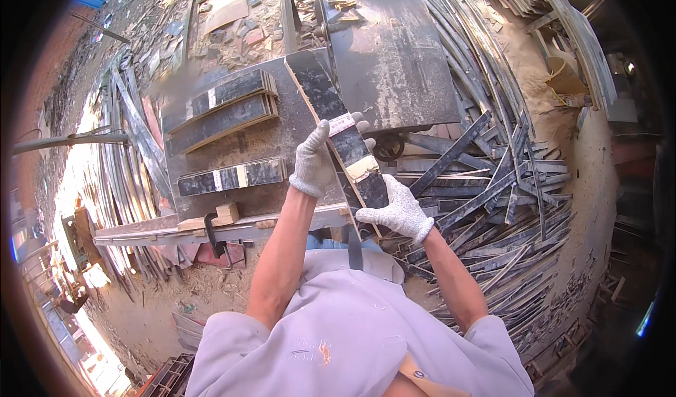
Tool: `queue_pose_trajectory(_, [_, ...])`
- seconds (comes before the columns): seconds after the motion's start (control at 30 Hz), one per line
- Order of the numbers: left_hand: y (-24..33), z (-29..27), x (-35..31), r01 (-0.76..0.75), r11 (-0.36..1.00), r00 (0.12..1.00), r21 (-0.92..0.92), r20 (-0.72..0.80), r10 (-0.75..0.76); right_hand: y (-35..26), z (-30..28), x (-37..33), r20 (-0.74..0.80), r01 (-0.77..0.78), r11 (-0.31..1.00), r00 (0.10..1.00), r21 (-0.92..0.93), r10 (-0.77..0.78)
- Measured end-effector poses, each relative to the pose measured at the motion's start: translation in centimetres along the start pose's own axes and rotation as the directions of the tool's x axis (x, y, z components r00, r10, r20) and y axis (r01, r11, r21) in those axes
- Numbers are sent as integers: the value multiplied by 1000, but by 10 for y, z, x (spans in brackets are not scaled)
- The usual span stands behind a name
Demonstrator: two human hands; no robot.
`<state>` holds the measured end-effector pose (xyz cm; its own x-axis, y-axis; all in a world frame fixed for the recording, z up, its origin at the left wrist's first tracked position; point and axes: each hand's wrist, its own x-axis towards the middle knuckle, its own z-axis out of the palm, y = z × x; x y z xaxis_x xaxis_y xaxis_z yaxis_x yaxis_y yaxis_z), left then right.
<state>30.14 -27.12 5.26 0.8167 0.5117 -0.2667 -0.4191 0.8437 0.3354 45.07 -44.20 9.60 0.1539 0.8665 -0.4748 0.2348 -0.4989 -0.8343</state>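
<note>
Both my hands wear pale knitted gloves and hold a long black-faced plywood strip [325,94], tilted in front of my body. My left hand [315,159] is closed around its left edge, with fingertips showing past the far side. Lower down, my right hand [400,210] grips the near end. The strip has a white label and a bare pale patch on its dark face. A narrow dark piece [355,248] points down toward my shirt just below; whether it touches the strip I cannot tell. Left of my hands, a stack of similar plywood strips [232,119] lies on a dark worktable [289,133].
Closer to me on the worktable lies another stack of strips [232,177]. A wood block [226,215] and black clamp [212,232] sit at its front edge. A second dark tabletop [394,59] stands beyond. Long offcuts [486,165] are heaped at right, more strips [134,158] at left.
</note>
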Motion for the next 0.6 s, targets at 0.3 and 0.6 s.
queue_pose_trajectory(0.3, [19,-42,-66,-254,966,902,38,-352,251,13,18,-37,96,-16,666,992,745,-83])
queue_pose_trajectory(0.6, [22,-57,-34,166,861,834,482,-534,138,61,33,-56,-217,188,398,976,898,28])
